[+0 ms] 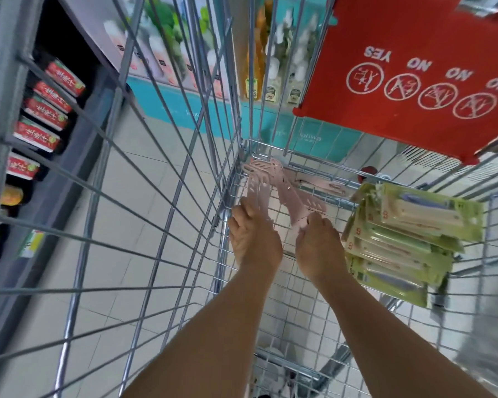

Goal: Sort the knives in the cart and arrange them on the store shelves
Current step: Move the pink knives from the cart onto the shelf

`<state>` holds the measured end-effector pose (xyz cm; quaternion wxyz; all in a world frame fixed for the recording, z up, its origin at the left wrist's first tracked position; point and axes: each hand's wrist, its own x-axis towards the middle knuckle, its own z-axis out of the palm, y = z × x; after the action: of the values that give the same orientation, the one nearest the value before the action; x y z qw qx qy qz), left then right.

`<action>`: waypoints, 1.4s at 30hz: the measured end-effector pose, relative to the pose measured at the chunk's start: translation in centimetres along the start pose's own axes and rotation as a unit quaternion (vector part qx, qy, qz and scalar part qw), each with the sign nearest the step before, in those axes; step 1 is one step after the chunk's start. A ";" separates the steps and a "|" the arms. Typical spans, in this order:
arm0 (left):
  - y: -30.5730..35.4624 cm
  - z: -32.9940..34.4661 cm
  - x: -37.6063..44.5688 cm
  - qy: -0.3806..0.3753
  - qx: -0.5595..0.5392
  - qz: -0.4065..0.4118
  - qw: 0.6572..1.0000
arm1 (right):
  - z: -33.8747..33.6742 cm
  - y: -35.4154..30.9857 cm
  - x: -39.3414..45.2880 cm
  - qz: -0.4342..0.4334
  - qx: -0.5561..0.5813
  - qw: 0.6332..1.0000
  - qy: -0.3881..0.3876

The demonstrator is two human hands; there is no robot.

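Both hands down inside wire cart [184, 156], reaching to far left corner of basket floor. Left hand [253, 239]: fingers curled round near end of a pink knife pack [258, 191], pack running up and away from grip toward corner. Right hand [318, 245]: fingers closed on near end of a 2nd pink pack [292, 201], which angles up-left from grip & crosses toward the first; tips of both packs meet near corner. Motion blur on pink packs, so exact count unclear. More pink pcs lie flat beyond both grips along far wall. Just right of right hand: stack of green knife packs [408, 242], piled loosely on basket floor, not touched. Red child-seat flap [400, 67] w/ YES/NO icons above & right of hands. Store shelves [46, 110] w/ red packets well left of left hand, outside cart.
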<state>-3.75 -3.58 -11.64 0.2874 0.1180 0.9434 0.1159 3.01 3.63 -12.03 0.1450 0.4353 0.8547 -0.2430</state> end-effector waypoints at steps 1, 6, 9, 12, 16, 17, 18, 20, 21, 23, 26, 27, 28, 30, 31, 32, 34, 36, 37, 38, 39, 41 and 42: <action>-0.1 -0.1 0.2 -0.004 0.015 -0.009 1.000 | 0.0 -0.1 0.0 -0.003 -0.001 1.000 0.000; -0.3 -0.8 0.1 -0.027 0.069 -0.037 0.997 | 0.2 -1.0 0.3 0.001 -0.016 1.000 -0.003; -0.9 -0.7 0.0 -0.004 0.123 -0.004 0.992 | 0.0 -1.3 0.4 0.010 -0.022 1.000 -0.008; -1.6 -0.7 -0.4 -0.006 0.154 0.025 0.988 | -0.1 -1.4 0.0 0.000 -0.012 1.000 -0.011; -2.1 -1.3 -1.2 -0.022 0.123 0.032 0.992 | -0.5 -1.7 -0.9 0.012 0.015 0.999 -0.026; -2.2 -1.5 -1.4 -0.024 0.110 0.025 0.993 | -0.6 -1.8 -1.2 0.017 0.028 0.999 -0.028; -2.2 -1.9 -1.7 -0.021 0.096 0.020 0.995 | -0.9 -1.9 -1.6 0.021 0.041 0.999 -0.029; -2.0 -2.8 -2.7 -0.018 0.075 0.023 0.997 | -1.6 -1.9 -2.5 0.021 0.064 0.997 -0.031; -1.9 -3.3 -3.4 -0.012 0.065 0.035 0.997 | -2.0 -1.9 -3.1 0.018 0.074 0.997 -0.029; -1.6 -4.9 -5.3 0.014 0.016 0.043 0.999 | -3.4 -2.1 -4.5 0.012 0.098 0.995 -0.021; -0.6 -7.6 -8.4 0.045 -0.030 0.057 0.997 | -6.2 -2.6 -7.2 0.006 0.124 0.992 -0.007; -0.3 -8.4 -9.5 0.048 -0.030 0.062 0.996 | -7.3 -2.9 -8.1 0.006 0.133 0.991 -0.005; 0.1 -9.4 -10.7 0.053 -0.032 0.066 0.996 | -8.5 -3.2 -9.2 0.006 0.145 0.989 -0.001; 0.7 -11.4 -13.2 0.065 -0.061 0.062 0.994 | -11.1 -3.8 -11.4 -0.005 0.163 0.987 0.006; 1.0 -12.7 -14.7 0.061 -0.082 0.057 0.993 | -12.2 -4.1 -12.7 -0.016 0.165 0.986 0.010; 1.1 -13.8 -16.2 0.067 -0.089 0.060 0.992 | -13.3 -4.6 -13.8 -0.032 0.167 0.985 0.016; 0.9 -16.1 -18.9 0.111 -0.075 0.076 0.988 | -15.2 -5.4 -16.1 -0.061 0.173 0.982 0.036; 0.2 -18.2 -20.6 0.179 -0.067 0.130 0.973 | -17.0 -6.5 -18.1 -0.069 0.196 0.977 0.052; -0.1 -19.2 -21.3 0.182 -0.083 0.153 0.968 | -17.9 -7.2 -19.1 -0.071 0.206 0.974 0.058; -0.7 -20.1 -21.8 0.203 -0.081 0.169 0.961 | -18.6 -7.9 -20.0 -0.080 0.212 0.972 0.064; -1.0 -21.3 -22.6 0.209 -0.116 0.169 0.956 | -19.3 -8.7 -20.8 -0.095 0.216 0.969 0.069; -1.7 -24.3 -24.1 0.239 -0.163 0.141 0.947 | -20.6 -10.8 -22.5 -0.127 0.216 0.965 0.078; -2.0 -25.8 -25.1 0.247 -0.184 0.111 0.945 | -21.3 -12.0 -23.4 -0.140 0.217 0.963 0.082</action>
<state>1.46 -16.64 21.56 0.0470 0.1351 0.9280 0.3440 6.01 -6.63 20.03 -0.0595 0.3512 0.8426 -0.4040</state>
